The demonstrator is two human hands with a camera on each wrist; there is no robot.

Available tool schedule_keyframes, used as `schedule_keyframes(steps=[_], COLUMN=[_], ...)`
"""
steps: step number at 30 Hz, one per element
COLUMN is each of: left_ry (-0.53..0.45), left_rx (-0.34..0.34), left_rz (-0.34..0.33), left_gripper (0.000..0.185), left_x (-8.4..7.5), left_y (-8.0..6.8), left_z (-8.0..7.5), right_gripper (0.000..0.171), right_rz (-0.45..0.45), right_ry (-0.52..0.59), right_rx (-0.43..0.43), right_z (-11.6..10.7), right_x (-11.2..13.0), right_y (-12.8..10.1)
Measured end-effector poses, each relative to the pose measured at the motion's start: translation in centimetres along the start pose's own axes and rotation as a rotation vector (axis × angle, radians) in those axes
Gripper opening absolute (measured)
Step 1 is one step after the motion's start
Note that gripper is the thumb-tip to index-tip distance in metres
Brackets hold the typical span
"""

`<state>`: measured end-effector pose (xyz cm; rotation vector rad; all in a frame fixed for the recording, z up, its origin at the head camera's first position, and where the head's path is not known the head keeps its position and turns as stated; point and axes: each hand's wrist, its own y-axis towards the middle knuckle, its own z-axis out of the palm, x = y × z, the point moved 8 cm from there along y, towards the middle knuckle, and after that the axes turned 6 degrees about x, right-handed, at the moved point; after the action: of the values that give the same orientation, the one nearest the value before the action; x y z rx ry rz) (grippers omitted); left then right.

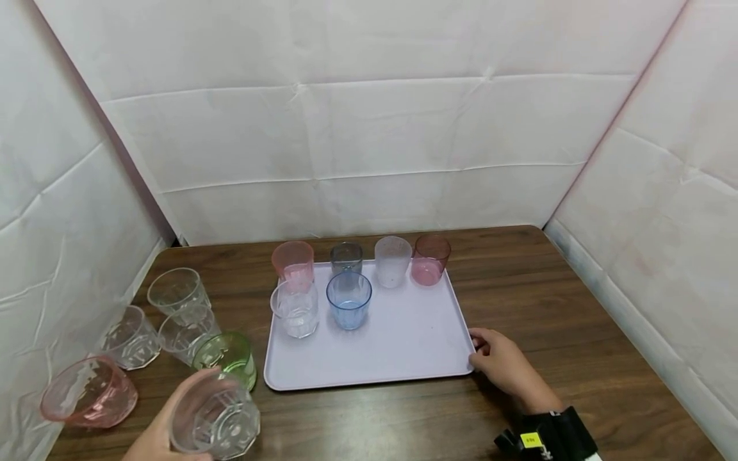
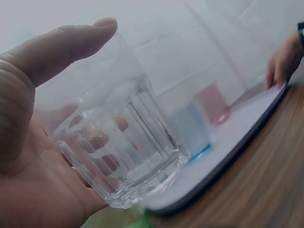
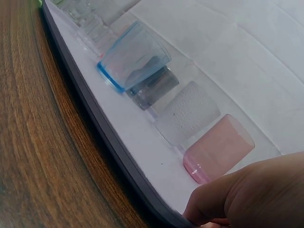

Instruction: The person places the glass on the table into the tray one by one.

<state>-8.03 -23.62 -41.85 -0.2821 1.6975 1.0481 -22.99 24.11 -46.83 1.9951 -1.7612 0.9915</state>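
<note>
Wooden table (image 1: 369, 419) bears green glass (image 1: 227, 352) behind left fingers (image 1: 182, 389) gripping clear glass (image 1: 216, 416)

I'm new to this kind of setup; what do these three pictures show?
No machine here: a person works with two bare hands. The wide picture comes from a camera worn on the head; the other two, from cameras on the left and right wrists.

On the wooden table lies a white tray. Along its back, left to right, stand a pink glass, a grey glass, a frosted glass and a rosy glass; in front of them, a clear glass and a blue glass. Left of the tray are a green glass, another pink glass and three clear glasses.

The left hand holds a clear faceted glass; the right hand holds the tray's near right corner.
</note>
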Motion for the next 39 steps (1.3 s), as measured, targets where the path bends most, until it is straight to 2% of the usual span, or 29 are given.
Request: schedule_keyframes(steps=[4,8,11,17,20,23,27,31,35,39], left_ry=[0.015,-0.055,-0.119,-0.154,-0.181,-0.169,-0.091,-0.007,0.032,0.026], left_rx=[-0.041,-0.029,-0.026,-0.048,-0.068,-0.098,-0.176,-0.289,-0.388,-0.448], left_rz=[-0.127,-0.129,-0.170,-0.274,-0.349,-0.419,-0.463,-0.480,-0.513,-0.518], left_gripper=[0.087,0.089,0.088,0.092,0.098,0.099,0.097,0.095,0.098,0.099], left_x=[-0.3,0.6,2.4,6.4,8.1,9.7,11.8,13.7,15.5,16.9], left_y=[3.9,8.2,11.1,16.6,19.0,21.1,23.5,25.3,26.1,26.3], left_z=[1.4,2.9,3.9,5.8,6.9,7.7,8.1,7.9,7.8,7.8], right_gripper=[0.054,0.055,0.055,0.055,0.055,0.056,0.055,0.054,0.053,0.053], right_rz=[0.006,0.025,0.018,0.000,0.006,0.012,0.008,-0.004,-0.014,0.003], right_ry=[0.021,0.033,0.028,0.024,0.029,0.039,0.040,0.029,0.029,0.033], right_rx=[0.001,0.008,0.002,-0.012,-0.012,-0.014,-0.023,-0.036,-0.033,-0.036], right_z=[0.1,0.2,0.0,-0.1,-0.1,0.0,-0.1,-0.3,-0.2,-0.1], right_x=[-0.1,-0.3,-0.3,-0.4,-0.4,-0.4,-0.5,-0.5,-0.4,-0.4], right_y=[0.0,0.1,0.1,0.0,0.0,-0.1,-0.1,-0.1,-0.1,-0.2])
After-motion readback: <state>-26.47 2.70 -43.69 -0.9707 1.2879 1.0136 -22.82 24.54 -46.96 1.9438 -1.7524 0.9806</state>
